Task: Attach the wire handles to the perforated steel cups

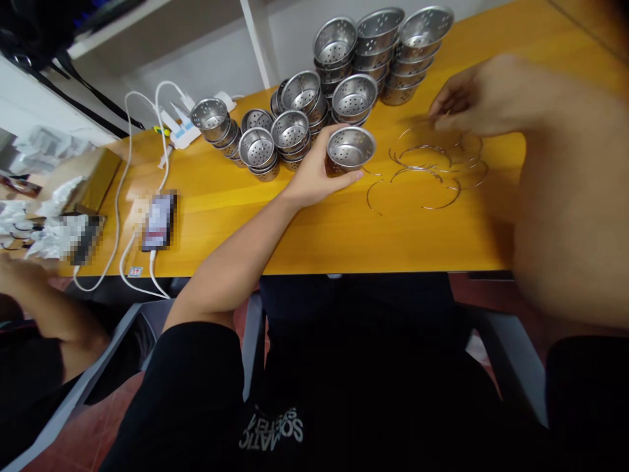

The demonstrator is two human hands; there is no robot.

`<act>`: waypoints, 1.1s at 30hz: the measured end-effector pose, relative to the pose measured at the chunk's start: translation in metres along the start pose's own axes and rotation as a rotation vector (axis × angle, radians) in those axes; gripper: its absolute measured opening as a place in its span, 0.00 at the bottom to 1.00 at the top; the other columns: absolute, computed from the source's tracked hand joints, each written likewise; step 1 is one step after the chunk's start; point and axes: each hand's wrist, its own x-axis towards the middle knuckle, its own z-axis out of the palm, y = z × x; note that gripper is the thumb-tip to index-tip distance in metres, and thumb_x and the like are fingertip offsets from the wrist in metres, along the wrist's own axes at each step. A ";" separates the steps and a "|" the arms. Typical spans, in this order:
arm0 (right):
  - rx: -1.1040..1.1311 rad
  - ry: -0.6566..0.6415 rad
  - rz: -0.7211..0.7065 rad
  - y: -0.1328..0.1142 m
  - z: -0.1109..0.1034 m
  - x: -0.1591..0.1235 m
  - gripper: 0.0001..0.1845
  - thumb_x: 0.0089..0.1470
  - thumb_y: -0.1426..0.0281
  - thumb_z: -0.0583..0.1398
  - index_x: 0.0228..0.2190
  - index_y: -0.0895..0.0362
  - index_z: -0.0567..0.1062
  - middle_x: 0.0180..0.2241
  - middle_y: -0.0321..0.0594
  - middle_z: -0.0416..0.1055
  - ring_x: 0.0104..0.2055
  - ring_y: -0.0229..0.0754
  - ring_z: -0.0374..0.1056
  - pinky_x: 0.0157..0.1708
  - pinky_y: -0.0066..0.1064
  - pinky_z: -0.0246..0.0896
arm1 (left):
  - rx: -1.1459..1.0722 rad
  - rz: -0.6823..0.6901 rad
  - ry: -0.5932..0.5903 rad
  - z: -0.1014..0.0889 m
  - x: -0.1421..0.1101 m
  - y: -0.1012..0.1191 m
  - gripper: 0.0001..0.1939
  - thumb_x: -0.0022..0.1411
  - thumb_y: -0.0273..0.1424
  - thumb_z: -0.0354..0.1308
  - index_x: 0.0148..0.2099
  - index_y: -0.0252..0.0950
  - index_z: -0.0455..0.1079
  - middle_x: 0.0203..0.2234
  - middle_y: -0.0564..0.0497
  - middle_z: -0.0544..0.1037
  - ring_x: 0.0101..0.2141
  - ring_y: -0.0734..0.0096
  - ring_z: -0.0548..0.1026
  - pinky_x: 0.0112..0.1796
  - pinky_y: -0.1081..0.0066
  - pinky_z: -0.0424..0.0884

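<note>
My left hand (314, 174) grips a small perforated steel cup (350, 149) around its side, thumb along the near face, mouth facing up. It is just above or on the table, I cannot tell which. Several thin metal wire rings (422, 167), some of them open arcs, lie loosely to the right of the cup. Over their far right edge is my right hand (466, 98), blurred, with fingers and thumb pinched together. What is between its fingertips, if anything, is too smeared to make out.
Stacks of similar perforated cups (378, 39) stand behind my left hand on the yellow table (211, 242). A phone (160, 221) with a white cable (128, 170) and a power strip (184, 131) lie left. Another person's arm (49, 308) is at far left, near white plastic bags (54, 229).
</note>
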 end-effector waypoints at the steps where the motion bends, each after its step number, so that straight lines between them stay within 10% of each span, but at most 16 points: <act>1: 0.007 0.010 -0.028 -0.018 -0.005 -0.008 0.18 0.54 0.67 0.70 0.47 0.49 0.80 0.39 0.35 0.78 0.38 0.41 0.74 0.44 0.36 0.73 | -0.002 0.011 0.004 0.000 0.000 0.001 0.43 0.67 0.51 0.58 0.72 0.38 0.44 0.65 0.39 0.64 0.65 0.60 0.70 0.64 0.58 0.69; 15: 0.469 0.228 -0.248 -0.131 0.020 -0.029 0.18 0.59 0.56 0.68 0.45 0.53 0.80 0.31 0.38 0.75 0.27 0.35 0.70 0.28 0.29 0.67 | 0.051 0.065 0.113 0.002 0.006 -0.008 0.47 0.64 0.57 0.60 0.72 0.43 0.42 0.61 0.43 0.66 0.63 0.59 0.72 0.65 0.58 0.67; 24: 0.572 0.375 -0.357 -0.089 0.064 0.005 0.18 0.60 0.56 0.69 0.48 0.51 0.80 0.32 0.40 0.76 0.28 0.35 0.67 0.31 0.30 0.63 | 0.070 0.232 0.140 0.010 0.013 -0.033 0.46 0.68 0.62 0.44 0.74 0.43 0.33 0.62 0.45 0.61 0.64 0.62 0.70 0.64 0.57 0.68; 33: 0.502 0.421 -0.383 -0.119 0.048 -0.010 0.17 0.63 0.52 0.65 0.43 0.51 0.82 0.27 0.40 0.70 0.25 0.35 0.59 0.26 0.31 0.55 | -0.041 0.176 0.066 0.003 0.010 -0.024 0.51 0.60 0.64 0.56 0.71 0.40 0.40 0.55 0.45 0.68 0.54 0.66 0.75 0.59 0.57 0.70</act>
